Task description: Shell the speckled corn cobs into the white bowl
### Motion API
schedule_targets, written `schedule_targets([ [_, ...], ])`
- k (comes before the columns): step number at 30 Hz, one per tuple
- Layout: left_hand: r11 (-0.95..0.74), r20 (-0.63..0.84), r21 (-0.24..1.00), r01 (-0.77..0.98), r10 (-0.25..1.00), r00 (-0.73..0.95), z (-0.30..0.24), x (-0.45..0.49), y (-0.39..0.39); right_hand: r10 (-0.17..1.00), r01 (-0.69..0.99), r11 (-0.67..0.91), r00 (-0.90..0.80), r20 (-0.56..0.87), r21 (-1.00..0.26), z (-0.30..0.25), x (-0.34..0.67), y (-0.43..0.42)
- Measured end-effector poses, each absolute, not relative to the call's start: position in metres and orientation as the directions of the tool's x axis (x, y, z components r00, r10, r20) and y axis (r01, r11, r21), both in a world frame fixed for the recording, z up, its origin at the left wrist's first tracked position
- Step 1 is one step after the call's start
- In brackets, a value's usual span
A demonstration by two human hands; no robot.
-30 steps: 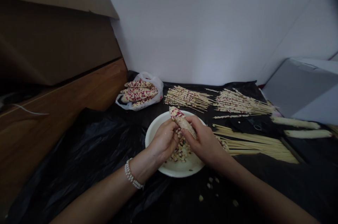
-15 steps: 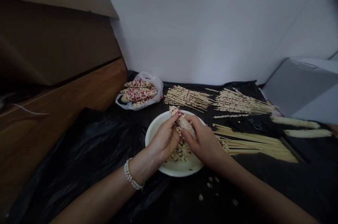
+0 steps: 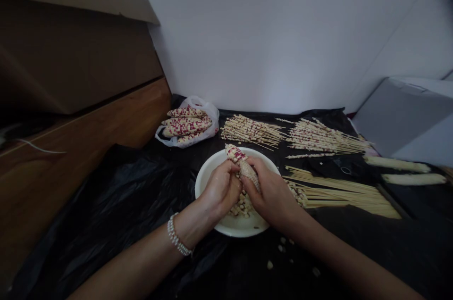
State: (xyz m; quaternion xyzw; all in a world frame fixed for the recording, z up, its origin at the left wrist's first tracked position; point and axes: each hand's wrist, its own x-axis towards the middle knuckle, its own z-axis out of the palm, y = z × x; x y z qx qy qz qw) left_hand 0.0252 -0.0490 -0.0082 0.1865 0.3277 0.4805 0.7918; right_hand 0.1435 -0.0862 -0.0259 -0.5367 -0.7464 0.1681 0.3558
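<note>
Both hands grip a partly stripped corn cob (image 3: 241, 163) with red and cream kernels, held tilted over a white bowl (image 3: 207, 178). My left hand (image 3: 221, 190), with a pearl bracelet on its wrist, closes on the cob's left side with the thumb pressing the kernels. Around the cob's lower part wraps my right hand (image 3: 271, 194). Loose kernels (image 3: 240, 205) lie heaped in the bowl under the hands.
A plastic bag of whole cobs (image 3: 187, 124) sits behind the bowl. Skewers threaded with kernels (image 3: 253, 131) lie at the back, with another such pile (image 3: 320, 138) beside them. Bare bamboo skewers (image 3: 348, 192) and two stripped cobs (image 3: 403, 171) lie right. Black plastic sheet (image 3: 123, 205); wooden furniture (image 3: 71, 149) left; stray kernels (image 3: 283, 248).
Both hands and the cob have shifted slightly left and closer together over the bowl; my left thumb has worked along the kernels.
</note>
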Motion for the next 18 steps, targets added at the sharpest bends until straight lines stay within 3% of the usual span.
schedule_targets([
  [4, 0.474, -0.284, 0.581, -0.662, 0.880, 0.381, -0.009, 0.024, -0.049, 0.915, 0.684, 0.369, -0.147, 0.376, -0.630, -0.027, 0.145, -0.085],
  [7, 0.411, -0.240, 0.573, -0.709, 0.911, 0.335, -0.012, 0.026, -0.048, 0.907, 0.664, 0.387, -0.151, 0.393, -0.639, -0.028, 0.146, -0.084],
  [13, 0.271, -0.131, 0.735, -0.622, 0.956, 0.263, -0.021, 0.024, -0.048, 0.917, 0.610, 0.378, -0.145, 0.370, -0.697, -0.024, 0.149, -0.082],
  [18, 0.394, -0.213, 0.687, -0.610, 0.912, 0.350, -0.014, 0.020, -0.047, 0.923, 0.653, 0.359, -0.142, 0.358, -0.667, -0.022, 0.148, -0.084],
])
